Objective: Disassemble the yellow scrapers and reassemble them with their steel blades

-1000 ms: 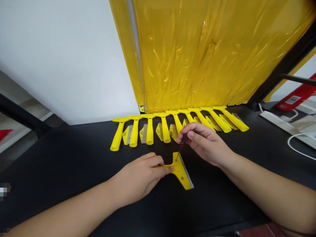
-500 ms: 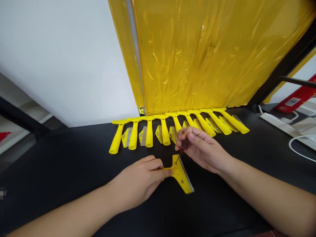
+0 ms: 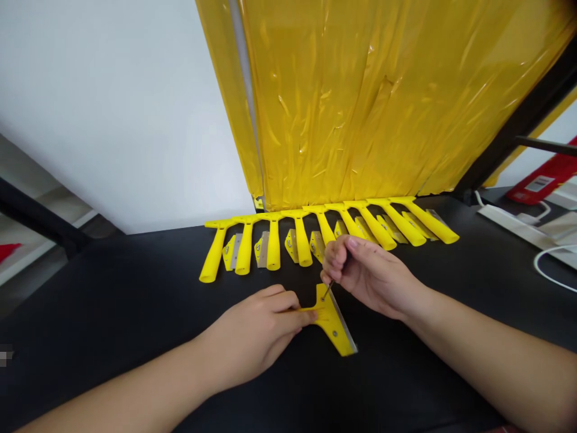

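Note:
A yellow scraper [image 3: 332,325] with a metal blade along its right edge lies over the black tabletop. My left hand [image 3: 265,328] is wrapped around its handle, which the fingers mostly hide. Two screws show on the scraper's head. In my right hand [image 3: 356,267] is a small screwdriver [image 3: 328,291], its thin shaft slanting down to the upper screw; the curled fingers cover its handle. Behind both hands, several yellow scraper handles [image 3: 273,243] stand in a row, with yellow blade plates [image 3: 231,252] lying between them.
Yellow plastic wrap [image 3: 324,108] and a white panel [image 3: 135,114] rise behind the black table [image 3: 135,313]. At the right are a white power strip [image 3: 518,225], a white cable [image 3: 547,278] and a red container [image 3: 536,185]. Dark metal posts flank the table.
My right fingers have turned and curled further over the screwdriver, hiding its red handle. Its tip remains at the upper screw. My left hand keeps its hold on the scraper.

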The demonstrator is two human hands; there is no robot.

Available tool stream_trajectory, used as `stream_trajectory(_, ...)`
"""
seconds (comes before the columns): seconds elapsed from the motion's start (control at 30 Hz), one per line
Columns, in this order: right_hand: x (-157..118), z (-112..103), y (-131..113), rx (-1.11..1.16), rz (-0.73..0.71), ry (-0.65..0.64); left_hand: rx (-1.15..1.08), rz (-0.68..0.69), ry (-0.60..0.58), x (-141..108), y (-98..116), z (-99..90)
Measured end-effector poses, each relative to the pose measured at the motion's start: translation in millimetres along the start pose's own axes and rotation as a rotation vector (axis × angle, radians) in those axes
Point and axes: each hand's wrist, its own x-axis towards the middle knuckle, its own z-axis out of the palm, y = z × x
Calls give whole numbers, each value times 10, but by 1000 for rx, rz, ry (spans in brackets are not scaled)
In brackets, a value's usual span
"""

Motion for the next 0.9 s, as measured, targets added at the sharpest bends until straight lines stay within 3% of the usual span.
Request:
stream_trajectory(0.17,-33,30,19,119,8,-10,6,8,-5,5,2,-8)
stream_trajectory(0.37,-7,-12,35,-25,-38,-13,7,15,6,3,3,-12)
stream_trajectory(0.57,-10,14,27,119,25,2,0,10,5,2,-9,-3)
stream_trajectory(0.77,6,9,33,-15,-24,9,9,20,27,8,0,-10)
stream_trajectory(0.9,10,-5,40,72,33,17,9,16,16,11,5,-17)
